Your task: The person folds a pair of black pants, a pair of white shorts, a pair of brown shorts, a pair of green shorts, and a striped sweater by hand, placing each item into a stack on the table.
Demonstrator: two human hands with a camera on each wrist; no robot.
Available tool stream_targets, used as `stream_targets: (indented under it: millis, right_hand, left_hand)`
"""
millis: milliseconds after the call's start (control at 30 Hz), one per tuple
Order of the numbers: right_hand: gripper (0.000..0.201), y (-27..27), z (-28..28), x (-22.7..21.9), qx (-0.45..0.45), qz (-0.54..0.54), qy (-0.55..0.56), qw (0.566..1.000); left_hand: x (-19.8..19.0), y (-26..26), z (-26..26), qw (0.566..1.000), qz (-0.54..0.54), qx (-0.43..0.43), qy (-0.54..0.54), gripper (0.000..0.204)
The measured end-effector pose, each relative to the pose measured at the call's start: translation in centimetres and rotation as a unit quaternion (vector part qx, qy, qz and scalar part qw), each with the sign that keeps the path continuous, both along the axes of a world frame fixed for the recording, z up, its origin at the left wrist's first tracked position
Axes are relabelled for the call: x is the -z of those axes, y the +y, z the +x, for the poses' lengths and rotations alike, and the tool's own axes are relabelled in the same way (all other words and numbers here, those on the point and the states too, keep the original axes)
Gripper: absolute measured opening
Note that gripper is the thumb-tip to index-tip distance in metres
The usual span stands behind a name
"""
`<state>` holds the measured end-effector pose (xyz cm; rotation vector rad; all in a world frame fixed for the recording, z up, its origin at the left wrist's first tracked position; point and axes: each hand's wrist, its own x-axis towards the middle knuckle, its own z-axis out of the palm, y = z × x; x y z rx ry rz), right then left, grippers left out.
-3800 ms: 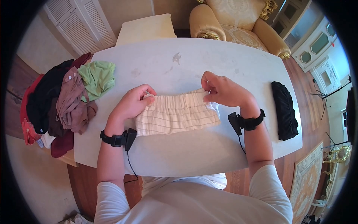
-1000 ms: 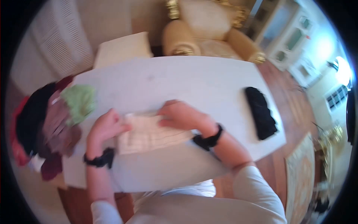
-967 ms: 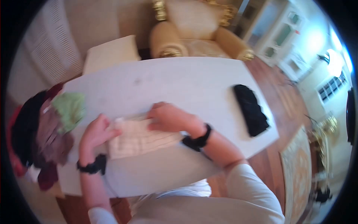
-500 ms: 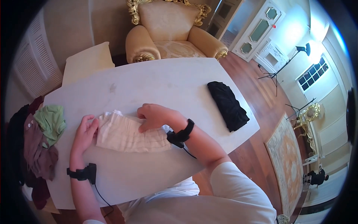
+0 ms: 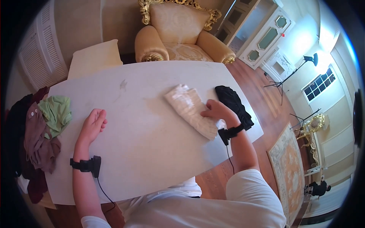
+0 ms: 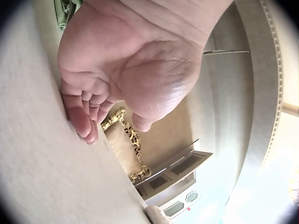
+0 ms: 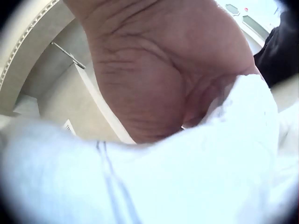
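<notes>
Pale desk (image 5: 144, 159) is leaving broad room at its centre; crinkled cream cloth (image 5: 186, 104) is slanting towards the right edge, just beside ruffled black cloth (image 5: 236, 104); right hand (image 5: 222, 112) is pinching the cream cloth; left hand (image 5: 93, 124), well apart, is resting loosely curled.

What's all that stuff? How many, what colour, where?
Table: one, whitish, in the middle
Striped cloth: one, cream, table's right half
Black cloth: one, black, beside the striped cloth
Clothes pile: one, mixed colours, table's left end
Green cloth: one, green, on that pile
Armchair: one, gold, beyond the table
Boxy thing: one, cream, left of the armchair
Floor: one, reddish brown, around the table
Rug: one, mostly orange, far right
Window: one, dark, far right
Wrist straps: two, black, one per wrist
Left hand: one, table's left side, holding nothing
Right hand: one, gripping the striped cloth
</notes>
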<state>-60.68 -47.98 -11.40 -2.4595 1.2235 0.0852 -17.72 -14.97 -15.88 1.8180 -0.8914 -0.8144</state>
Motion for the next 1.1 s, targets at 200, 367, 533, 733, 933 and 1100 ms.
stream_targets:
  millis: [200,367,533,733,933,1100]
  right_hand:
    - [0.042,2.8,-6.2,-0.2,0.099,-0.095,-0.034,0.990]
    - [0.035,2.1,-9.3,-1.5,0.078,-0.139,-0.180,0.971]
    - [0.034,-1.0,-11.2,-5.7,0.099,-0.180,-0.215,0.955]
    - [0.024,-4.5,-14.1,-9.8,0.112,-0.064,-0.341,0.931]
    - [0.031,-8.1,-18.6,-6.4,0.208,0.017,-0.175,0.962]
    - [0.043,-7.9,-19.4,-4.4,0.263,0.037,-0.147,0.953]
  left_hand:
    - [0.5,-0.3,0.1,1.000,0.002,-0.008,-0.004,0.042]
    - [0.4,-0.4,0.1,1.000,0.003,-0.005,-0.019,0.045]
    - [0.7,-0.4,0.1,1.000,-0.008,-0.004,-0.021,0.044]
    - [0.6,-0.3,0.0,1.000,-0.014,-0.002,-0.007,0.039]
    - [1.0,-0.5,0.3,1.000,-0.019,0.005,-0.009,0.037]
    - [1.0,-0.4,0.3,0.999,-0.026,0.010,-0.018,0.038]
